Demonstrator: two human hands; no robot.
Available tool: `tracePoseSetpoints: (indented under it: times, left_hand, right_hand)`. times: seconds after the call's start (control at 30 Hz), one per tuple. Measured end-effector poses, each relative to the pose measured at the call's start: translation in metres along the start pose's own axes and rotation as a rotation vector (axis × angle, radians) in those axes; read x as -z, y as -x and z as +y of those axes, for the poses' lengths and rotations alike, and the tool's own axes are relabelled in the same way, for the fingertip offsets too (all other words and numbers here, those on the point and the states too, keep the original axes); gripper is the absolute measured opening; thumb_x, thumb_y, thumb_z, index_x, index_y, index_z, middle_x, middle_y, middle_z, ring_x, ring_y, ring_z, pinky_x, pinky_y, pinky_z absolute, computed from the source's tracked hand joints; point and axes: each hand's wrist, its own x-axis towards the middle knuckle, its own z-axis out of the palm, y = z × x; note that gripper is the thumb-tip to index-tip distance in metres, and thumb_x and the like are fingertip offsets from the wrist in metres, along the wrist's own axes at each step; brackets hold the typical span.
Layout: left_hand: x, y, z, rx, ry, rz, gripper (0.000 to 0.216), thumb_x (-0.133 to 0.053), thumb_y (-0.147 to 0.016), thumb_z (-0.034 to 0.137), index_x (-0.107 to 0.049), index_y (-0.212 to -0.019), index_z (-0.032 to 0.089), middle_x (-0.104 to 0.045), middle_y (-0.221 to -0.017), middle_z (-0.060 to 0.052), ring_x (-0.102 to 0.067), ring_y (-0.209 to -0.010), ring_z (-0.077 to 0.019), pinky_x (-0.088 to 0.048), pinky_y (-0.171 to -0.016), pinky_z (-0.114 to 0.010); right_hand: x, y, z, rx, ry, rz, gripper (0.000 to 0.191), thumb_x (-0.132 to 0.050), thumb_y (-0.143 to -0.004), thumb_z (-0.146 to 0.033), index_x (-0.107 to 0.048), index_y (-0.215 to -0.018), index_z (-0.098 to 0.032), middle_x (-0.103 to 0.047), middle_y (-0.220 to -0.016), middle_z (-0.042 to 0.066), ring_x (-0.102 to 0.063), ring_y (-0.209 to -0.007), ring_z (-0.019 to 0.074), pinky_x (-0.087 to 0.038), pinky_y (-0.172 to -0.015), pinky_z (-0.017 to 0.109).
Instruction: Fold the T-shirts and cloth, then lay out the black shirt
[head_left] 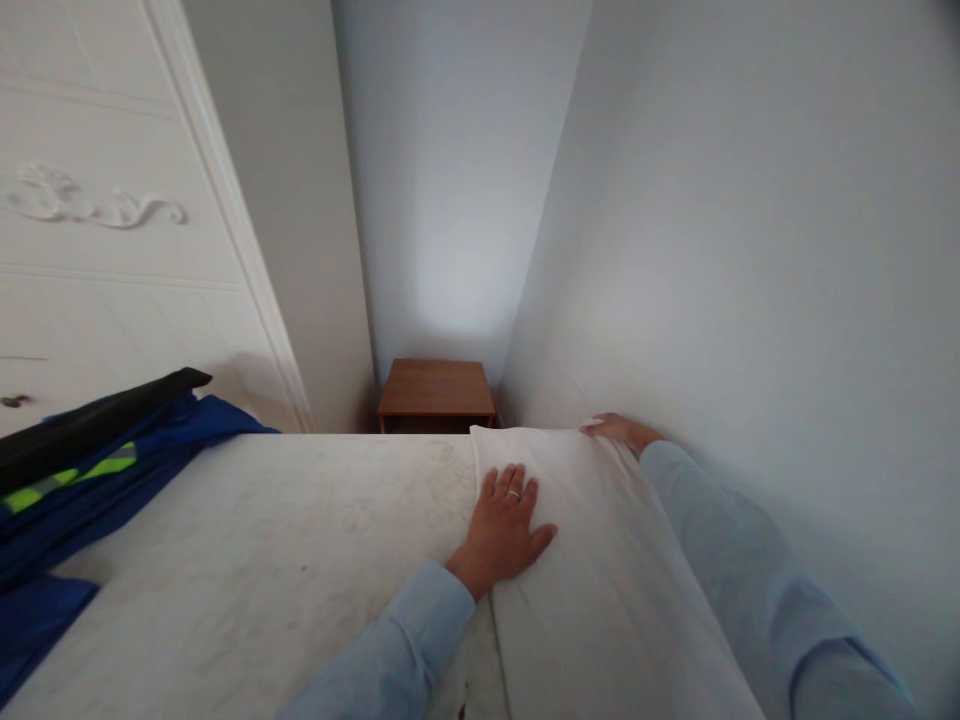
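Observation:
A white sheet (600, 590) covers the right part of a pale, stained mattress (285, 560). My left hand (504, 525) lies flat on the sheet near its left edge, fingers spread, a ring on one of them. At the far right corner, close to the wall, my right hand (615, 430) grips the sheet's edge; some of its fingertips are hidden by the cloth. Both arms wear light blue sleeves.
Blue clothing (157, 460) with yellow-green strips and a black piece lies on the mattress at left. Behind the far edge stands a brown wooden nightstand (436, 388). A white wardrobe (112, 250) rises at left, and a wall (735, 250) runs close along the right.

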Motion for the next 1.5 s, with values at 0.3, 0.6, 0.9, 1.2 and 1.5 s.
tracePoseSetpoints:
  times: [0.3, 0.6, 0.9, 1.2, 1.5]
  left_hand:
    - [-0.004, -0.001, -0.001, -0.004, -0.005, 0.003, 0.075, -0.026, -0.099, 0.063, -0.040, -0.151, 0.011, -0.033, -0.161, -0.020, -0.024, -0.152, -0.0316, -0.015, -0.124, -0.053]
    - [-0.003, -0.001, -0.001, -0.017, -0.027, 0.001, 0.074, -0.024, -0.100, 0.062, -0.039, -0.152, 0.012, -0.033, -0.161, -0.019, -0.024, -0.152, -0.0314, -0.015, -0.124, -0.052]
    - [-0.004, -0.002, -0.002, -0.009, -0.027, 0.000, 0.072, -0.028, -0.099, 0.062, -0.042, -0.150, 0.013, -0.035, -0.160, -0.019, -0.027, -0.150, -0.0321, -0.016, -0.123, -0.052]
    - [-0.008, -0.003, -0.003, -0.011, -0.035, 0.026, 0.072, -0.030, -0.099, 0.062, -0.043, -0.149, 0.013, -0.036, -0.160, -0.019, -0.028, -0.150, -0.0324, -0.018, -0.123, -0.053]
    - [-0.004, -0.001, -0.001, -0.011, -0.037, 0.022, 0.072, -0.028, -0.099, 0.062, -0.043, -0.149, 0.013, -0.037, -0.159, -0.018, -0.028, -0.150, -0.0317, -0.018, -0.123, -0.052]
  right_hand:
    - [-0.002, 0.004, -0.003, -0.009, -0.230, -0.111, 0.041, -0.075, -0.072, -0.040, -0.074, -0.107, -0.018, -0.074, -0.116, 0.014, -0.068, -0.106, 0.0303, -0.052, -0.093, 0.039]
    - [-0.005, -0.005, -0.008, 0.019, -0.024, 0.025, 0.024, -0.074, -0.073, -0.031, -0.076, -0.091, -0.016, -0.076, -0.106, 0.015, -0.067, -0.106, 0.0324, -0.051, -0.093, 0.040]
    - [-0.009, 0.008, -0.018, 0.032, 0.168, 0.130, 0.028, -0.056, -0.092, -0.033, -0.073, -0.108, -0.018, -0.072, -0.117, 0.019, -0.061, -0.120, 0.0321, -0.044, -0.104, 0.042]
    - [-0.023, 0.042, -0.025, 0.332, 0.129, 0.038, 0.043, -0.047, -0.098, -0.040, -0.061, -0.135, -0.024, -0.053, -0.150, 0.006, -0.042, -0.143, 0.0233, -0.025, -0.122, 0.037]
    - [-0.033, 0.035, -0.007, 0.165, 0.088, -0.034, 0.048, -0.037, -0.101, -0.048, -0.073, -0.112, -0.020, -0.068, -0.130, 0.012, -0.055, -0.131, 0.0270, -0.034, -0.116, 0.040]
